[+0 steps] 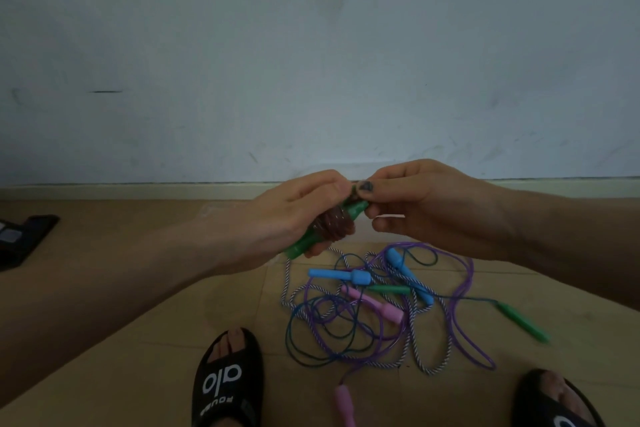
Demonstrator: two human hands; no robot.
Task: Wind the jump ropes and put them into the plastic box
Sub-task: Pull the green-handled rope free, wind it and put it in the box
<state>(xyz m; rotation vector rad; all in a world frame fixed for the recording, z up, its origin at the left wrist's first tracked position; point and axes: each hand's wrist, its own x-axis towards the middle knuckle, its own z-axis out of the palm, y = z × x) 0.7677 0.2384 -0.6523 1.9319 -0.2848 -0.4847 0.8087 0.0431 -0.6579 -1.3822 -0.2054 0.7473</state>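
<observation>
The fingers and thumb of the left hand (pixel 291 215) are curled round a wound jump rope (pixel 334 224), and the thumb and fingertips of the right hand (pixel 420 203) are pinched at its upper end, where a short bit of cord seems to be held, though the gloom makes that hard to confirm. The bundle is held in the air, in front of the wall (pixel 311 45) and above the floor (pixel 138 305). It is seen as a reddish-brown translucent cord coiled tightly round green handles. Its long axis runs on a slant, from the lower left, where a green handle end juts out beneath the left palm, up to the right, where the other green tip meets the right hand. Much of the middle of the coil is covered by the left fingers.

Below the hands, a loose tangle of ropes (pixel 381 315) is spread on the floor: blue handles, pink handles, green handles, with purple, dark blue and white-speckled cords crossed over one another. One pink handle (pixel 343 404) is cut off at the bottom edge. Two feet in black sandals (pixel 225 385) are seen at the bottom edge, the right one cut off. A dark object (pixel 24 239) lies at the left edge, too dim to be identified.
</observation>
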